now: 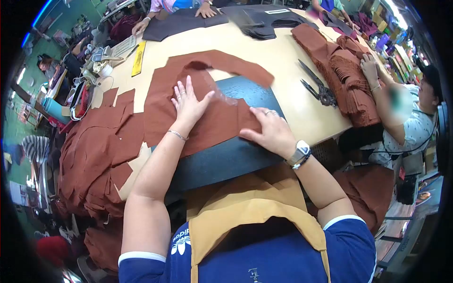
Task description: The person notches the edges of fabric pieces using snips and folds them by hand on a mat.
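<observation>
A rust-brown cloth piece (165,99) lies partly over a dark board (226,160) at the table's near edge. My left hand (191,104) rests flat on this cloth with its fingers spread. To its right, my right hand (271,129) touches the cloth's right edge, thumb and fingers apart. Between the hands there is a clear, shiny patch on the cloth, too unclear to name. A strip of the brown cloth curves from the top toward the right, its end blurred.
Brown cloth pieces (94,151) pile at the left. Beyond are a yellow ruler (138,58) and dark cloth (184,23). Black scissors (311,70) lie right of the board, beside stacked brown cloth (349,80) touched by a co-worker (410,108). Other people's hands are across the table.
</observation>
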Action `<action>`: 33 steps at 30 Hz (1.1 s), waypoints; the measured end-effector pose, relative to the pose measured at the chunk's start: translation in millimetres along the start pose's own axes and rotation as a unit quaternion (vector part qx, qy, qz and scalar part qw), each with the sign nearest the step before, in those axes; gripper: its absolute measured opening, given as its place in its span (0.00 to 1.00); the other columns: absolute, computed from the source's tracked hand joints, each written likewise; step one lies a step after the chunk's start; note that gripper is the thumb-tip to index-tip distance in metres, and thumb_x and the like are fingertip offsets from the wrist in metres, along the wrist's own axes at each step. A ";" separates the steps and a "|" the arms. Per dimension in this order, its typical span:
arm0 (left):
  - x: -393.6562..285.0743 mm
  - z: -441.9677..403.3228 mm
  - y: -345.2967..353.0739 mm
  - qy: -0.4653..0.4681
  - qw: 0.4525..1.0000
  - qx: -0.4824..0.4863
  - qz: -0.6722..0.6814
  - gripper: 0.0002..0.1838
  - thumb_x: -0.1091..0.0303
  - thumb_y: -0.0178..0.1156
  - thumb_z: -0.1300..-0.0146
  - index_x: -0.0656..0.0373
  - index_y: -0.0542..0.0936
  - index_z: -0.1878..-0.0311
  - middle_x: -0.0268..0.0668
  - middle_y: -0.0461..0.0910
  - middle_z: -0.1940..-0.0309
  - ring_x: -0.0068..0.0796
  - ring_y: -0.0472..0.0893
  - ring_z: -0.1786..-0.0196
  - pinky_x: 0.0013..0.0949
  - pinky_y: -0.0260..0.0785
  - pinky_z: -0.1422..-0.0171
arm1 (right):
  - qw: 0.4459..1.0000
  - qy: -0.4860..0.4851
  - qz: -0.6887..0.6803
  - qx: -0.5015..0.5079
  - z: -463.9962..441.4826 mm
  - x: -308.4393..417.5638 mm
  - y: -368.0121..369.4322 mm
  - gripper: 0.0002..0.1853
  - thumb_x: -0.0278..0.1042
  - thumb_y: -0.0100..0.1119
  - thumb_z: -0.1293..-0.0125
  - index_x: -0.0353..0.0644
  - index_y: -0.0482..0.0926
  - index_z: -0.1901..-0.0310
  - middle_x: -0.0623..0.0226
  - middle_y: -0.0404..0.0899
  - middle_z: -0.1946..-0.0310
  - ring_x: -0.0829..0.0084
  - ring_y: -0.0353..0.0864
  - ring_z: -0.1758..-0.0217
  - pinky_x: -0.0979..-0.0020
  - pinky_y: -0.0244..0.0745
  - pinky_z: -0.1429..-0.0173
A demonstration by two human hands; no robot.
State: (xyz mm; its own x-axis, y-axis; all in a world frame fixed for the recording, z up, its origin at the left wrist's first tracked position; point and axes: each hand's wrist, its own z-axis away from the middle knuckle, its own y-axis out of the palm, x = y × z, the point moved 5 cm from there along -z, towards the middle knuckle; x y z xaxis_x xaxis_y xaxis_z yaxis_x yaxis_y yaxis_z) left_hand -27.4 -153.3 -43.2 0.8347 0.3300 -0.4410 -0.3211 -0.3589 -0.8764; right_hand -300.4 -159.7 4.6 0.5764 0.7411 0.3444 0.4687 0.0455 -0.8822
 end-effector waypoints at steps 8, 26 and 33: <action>21.4 86.4 -48.4 0.146 0.968 0.131 -0.157 0.54 0.29 0.60 0.44 0.54 0.55 0.22 0.56 0.50 0.23 0.55 0.49 0.20 0.60 0.43 0.21 | 0.962 0.099 -0.204 0.152 -2.1 -76.7 -13.0 0.26 0.37 0.71 0.41 0.35 0.77 0.43 0.57 0.84 0.57 0.65 0.84 0.55 0.66 0.79 0.49; -131.7 51.9 -10.2 0.417 0.891 0.172 -0.051 0.41 0.28 0.74 0.68 0.53 0.79 0.59 0.40 0.80 0.60 0.44 0.77 0.48 0.45 0.59 0.38 | 0.949 0.001 0.278 -0.146 -64.8 -112.4 -146.7 0.15 0.22 0.61 0.45 0.40 0.79 0.53 0.55 0.81 0.59 0.55 0.81 0.53 0.58 0.77 0.47; -50.9 32.2 -2.6 0.375 0.926 0.039 -0.041 0.60 0.23 0.69 0.66 0.50 0.68 0.30 0.50 0.59 0.26 0.53 0.57 0.23 0.65 0.42 0.24 | 0.987 -0.073 -0.093 0.107 -36.4 -37.6 -11.6 0.17 0.31 0.63 0.41 0.43 0.81 0.49 0.56 0.81 0.53 0.56 0.81 0.48 0.59 0.75 0.40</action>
State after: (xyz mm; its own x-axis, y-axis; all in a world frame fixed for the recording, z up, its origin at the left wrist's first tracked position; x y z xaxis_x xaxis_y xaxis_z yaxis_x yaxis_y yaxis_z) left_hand -83.4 -141.1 -24.7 0.9243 -0.3551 -0.1402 -0.2504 -0.2864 -0.9248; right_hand -303.1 -212.4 13.5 0.3839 0.7940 0.4714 0.3965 0.3193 -0.8607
